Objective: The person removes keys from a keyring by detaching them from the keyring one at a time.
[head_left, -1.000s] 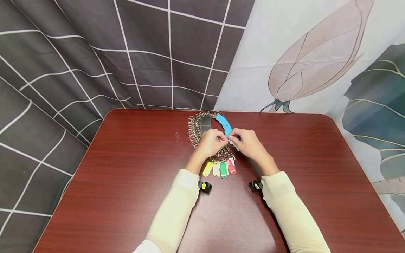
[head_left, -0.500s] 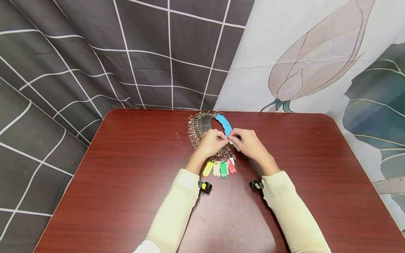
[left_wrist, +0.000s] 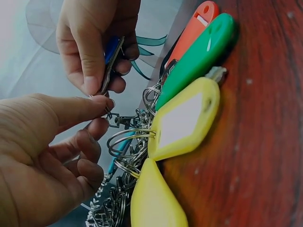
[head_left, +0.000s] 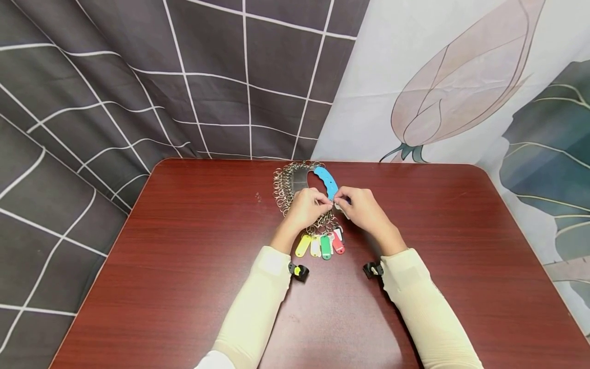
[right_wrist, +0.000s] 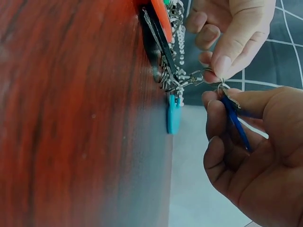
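My left hand (head_left: 308,207) pinches a small metal split ring (right_wrist: 207,71) between thumb and forefinger; the ring hangs from a clasp on the key rack. Against it, my right hand (head_left: 364,209) holds a blue key tag (right_wrist: 235,124) together with a metal key (left_wrist: 112,66). The fingertips of both hands nearly meet, and the fingers partly hide the ring's join. Beneath and beside the hands lies the rack, a curved grey plate (head_left: 300,180) with a blue handle (head_left: 326,180) and many metal rings (head_left: 281,185) along its edge.
Along the rack's near end lie a yellow tag (head_left: 302,246), a second yellow tag (head_left: 315,246), a green tag (head_left: 325,247), a red tag (head_left: 338,243) and a black tag (head_left: 339,233). The reddish wooden table (head_left: 193,256) meets a checked curtain (head_left: 221,92) at its far edge.
Both hands stay almost in place at the rack's blue handle. The right fingertips have shifted only very slightly; the tags lie as before.
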Demonstrator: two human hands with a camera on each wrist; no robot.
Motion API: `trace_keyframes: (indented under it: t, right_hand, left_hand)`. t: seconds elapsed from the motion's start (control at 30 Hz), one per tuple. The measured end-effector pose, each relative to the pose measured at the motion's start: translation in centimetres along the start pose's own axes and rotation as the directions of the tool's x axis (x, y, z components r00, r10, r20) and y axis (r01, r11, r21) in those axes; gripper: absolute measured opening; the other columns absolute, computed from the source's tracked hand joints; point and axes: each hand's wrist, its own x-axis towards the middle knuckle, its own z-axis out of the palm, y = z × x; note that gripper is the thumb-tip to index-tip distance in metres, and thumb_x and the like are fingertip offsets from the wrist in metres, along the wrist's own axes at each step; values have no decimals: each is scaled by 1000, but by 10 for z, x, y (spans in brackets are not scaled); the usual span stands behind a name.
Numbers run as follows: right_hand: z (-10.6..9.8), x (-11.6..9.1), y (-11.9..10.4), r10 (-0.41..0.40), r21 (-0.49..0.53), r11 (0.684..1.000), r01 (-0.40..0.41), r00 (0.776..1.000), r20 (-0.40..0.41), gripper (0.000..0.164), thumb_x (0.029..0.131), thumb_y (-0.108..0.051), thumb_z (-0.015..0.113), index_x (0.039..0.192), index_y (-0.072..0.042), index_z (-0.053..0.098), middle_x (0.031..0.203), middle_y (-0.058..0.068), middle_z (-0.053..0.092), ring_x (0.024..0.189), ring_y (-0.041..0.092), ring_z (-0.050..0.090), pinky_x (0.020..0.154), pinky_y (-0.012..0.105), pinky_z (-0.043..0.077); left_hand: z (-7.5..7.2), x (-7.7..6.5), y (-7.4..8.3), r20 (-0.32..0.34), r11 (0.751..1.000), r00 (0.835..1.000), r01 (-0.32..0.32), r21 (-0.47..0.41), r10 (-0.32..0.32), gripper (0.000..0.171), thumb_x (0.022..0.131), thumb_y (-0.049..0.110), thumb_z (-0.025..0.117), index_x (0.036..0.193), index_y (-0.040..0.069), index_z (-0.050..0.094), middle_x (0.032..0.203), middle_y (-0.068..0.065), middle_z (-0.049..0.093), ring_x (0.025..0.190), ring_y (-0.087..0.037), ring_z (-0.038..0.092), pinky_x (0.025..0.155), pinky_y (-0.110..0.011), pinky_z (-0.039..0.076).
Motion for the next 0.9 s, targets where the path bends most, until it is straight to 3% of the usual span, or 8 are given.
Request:
trace_keyframes:
  t: [0.3, 0.6, 0.8, 0.9]
  right_hand:
    - [3, -1, -1, -75, -81, 994, 71, 996, -54, 8, 98, -8, 67, 92, -7, 73, 84, 7, 74, 75, 24, 64, 73, 48, 54]
    - [2, -2, -9, -88, -172, 982, 75, 994, -70, 8, 99, -10, 67, 94, -6, 73, 89, 11, 74, 81, 27, 70, 77, 45, 58]
    - [1, -1, -8, -87, -170, 983, 76, 994, -62, 9, 99, -9, 66, 93, -5, 72, 87, 10, 72, 79, 27, 68, 76, 45, 57]
    - [-1, -2, -5, -76, -148, 987, 66, 995, -67, 10, 99, -8, 66, 92, -6, 72, 81, 8, 70, 73, 25, 64, 73, 42, 56]
  left_hand:
    - [1, 0, 0, -12, 1000, 1000, 10, -15, -10, 7, 91, 15, 79, 89, 10, 84, 91, -5, 74, 69, -8, 59, 63, -20, 46]
    - [-1, 1, 0, -24, 996, 999, 24, -82, -26, 6, 90, 12, 79, 89, 7, 83, 91, -8, 75, 71, -10, 62, 64, -20, 48]
    - [2, 0, 0, -29, 981, 996, 73, -180, -80, 9, 92, 11, 77, 93, 4, 82, 94, -10, 75, 71, -9, 60, 63, -19, 48]
    - [2, 0, 1, -28, 988, 997, 72, -140, -76, 8, 92, 13, 77, 92, 6, 82, 93, -9, 75, 72, -10, 61, 65, -20, 48]
